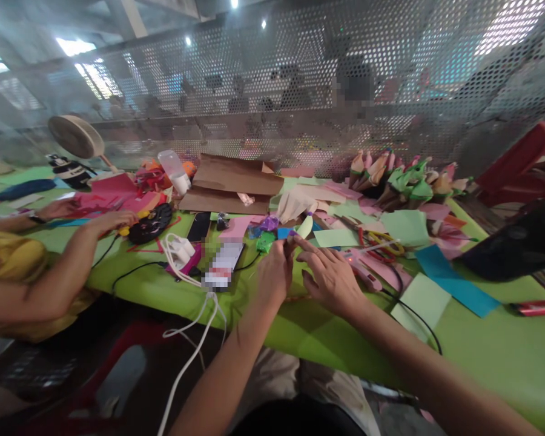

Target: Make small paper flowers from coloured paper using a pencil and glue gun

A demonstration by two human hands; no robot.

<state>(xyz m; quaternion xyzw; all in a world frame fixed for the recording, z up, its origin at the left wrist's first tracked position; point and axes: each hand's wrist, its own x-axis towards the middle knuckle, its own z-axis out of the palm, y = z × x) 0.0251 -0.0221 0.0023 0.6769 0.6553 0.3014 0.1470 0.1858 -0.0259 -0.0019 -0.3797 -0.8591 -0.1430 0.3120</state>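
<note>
My left hand (275,270) is closed, thumb up, around a small pale green paper piece (306,227) that pokes out beyond my fingers. A bit of purple shows at its tip; the rest is hidden by the hand. My right hand (330,275) leans in from the right, fingers stretched, its index fingertip touching the spot by my left thumb. Just right of it lies a pink glue gun (362,270) with a lit red light. Crumpled purple foil (269,223) and green foil (265,242) lie left of my hands.
A phone (224,265) with a white cable and a dark phone (200,226) lie leftward. Scissors (384,242), a blue paper strip (456,281) and paper cones (409,175) are on the right. A co-worker's arm (68,260) reaches over the table's left side. Brown cardboard (236,181) stands behind.
</note>
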